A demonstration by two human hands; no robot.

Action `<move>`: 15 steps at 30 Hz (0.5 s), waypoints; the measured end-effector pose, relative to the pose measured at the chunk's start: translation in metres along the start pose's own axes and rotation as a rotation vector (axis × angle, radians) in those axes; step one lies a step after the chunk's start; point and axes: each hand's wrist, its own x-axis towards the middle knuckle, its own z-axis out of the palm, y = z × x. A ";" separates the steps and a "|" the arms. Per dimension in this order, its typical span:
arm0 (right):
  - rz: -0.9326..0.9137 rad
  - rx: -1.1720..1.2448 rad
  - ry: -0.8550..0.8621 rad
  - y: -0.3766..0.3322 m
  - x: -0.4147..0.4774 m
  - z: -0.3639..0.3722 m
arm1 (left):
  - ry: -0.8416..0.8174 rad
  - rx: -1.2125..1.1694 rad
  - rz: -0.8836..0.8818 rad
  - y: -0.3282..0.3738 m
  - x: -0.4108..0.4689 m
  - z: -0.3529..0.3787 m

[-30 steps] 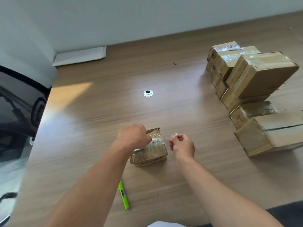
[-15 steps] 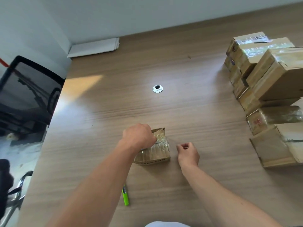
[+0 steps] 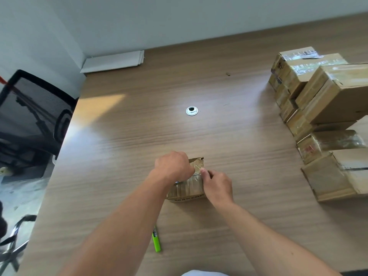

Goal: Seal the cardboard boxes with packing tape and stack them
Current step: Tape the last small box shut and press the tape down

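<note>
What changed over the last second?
The right hand moved left, from the table onto the small box, and now touches its taped right edge. Whether it is pinching anything can't be confirmed. Unchanged: the left hand is curled over the box top, the box is in place, the green tool is on the table, and the stacked boxes are at right.

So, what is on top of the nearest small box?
The left hand rests over the small box, and the right hand seems to pinch glossy tape there. What the left hand covers cannot be seen.

Left grip [image 3: 172, 166] fisted, right grip [image 3: 218, 185] pinching
</note>
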 end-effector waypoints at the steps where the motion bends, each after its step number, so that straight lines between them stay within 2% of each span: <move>1: 0.017 -0.017 -0.025 0.000 -0.003 0.001 | 0.004 -0.006 0.003 0.000 -0.001 0.001; 6: 0.040 -0.070 -0.096 -0.001 -0.003 -0.001 | 0.021 -0.056 0.007 -0.008 -0.001 0.006; 8: 0.024 -0.105 -0.055 0.001 -0.002 -0.003 | 0.026 -0.095 0.022 -0.012 -0.001 0.007; 11: -0.047 -0.015 0.101 -0.002 -0.005 -0.006 | 0.052 -0.165 0.081 -0.017 -0.001 0.009; 15: -0.061 0.049 0.056 -0.010 -0.003 0.000 | 0.070 -0.336 0.152 -0.029 -0.003 0.013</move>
